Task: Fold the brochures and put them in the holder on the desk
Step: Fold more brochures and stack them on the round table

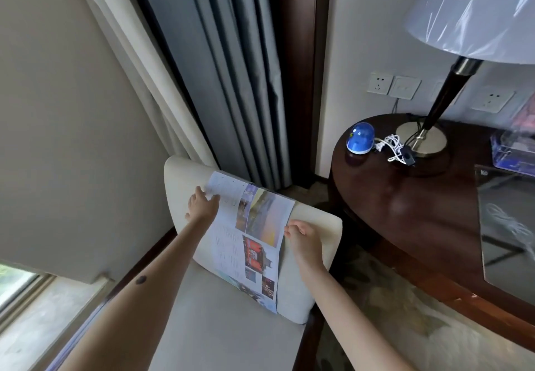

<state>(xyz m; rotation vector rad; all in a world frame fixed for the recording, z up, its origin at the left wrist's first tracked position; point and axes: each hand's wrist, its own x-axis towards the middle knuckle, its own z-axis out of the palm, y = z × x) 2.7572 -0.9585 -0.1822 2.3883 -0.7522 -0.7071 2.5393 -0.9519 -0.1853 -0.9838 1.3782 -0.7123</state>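
As brochure lies open, left fingers, right fingers gripping opposite edges

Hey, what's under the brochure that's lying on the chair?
A cream cushion lies under the brochure, showing past its left and right edges. The left hand and right hand hold the paper's sides. Whatever sits between paper and cushion is covered.

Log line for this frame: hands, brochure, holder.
brochure: open on chair cushion | left hand: holds left edge | right hand: pinches right edge | holder: on desk
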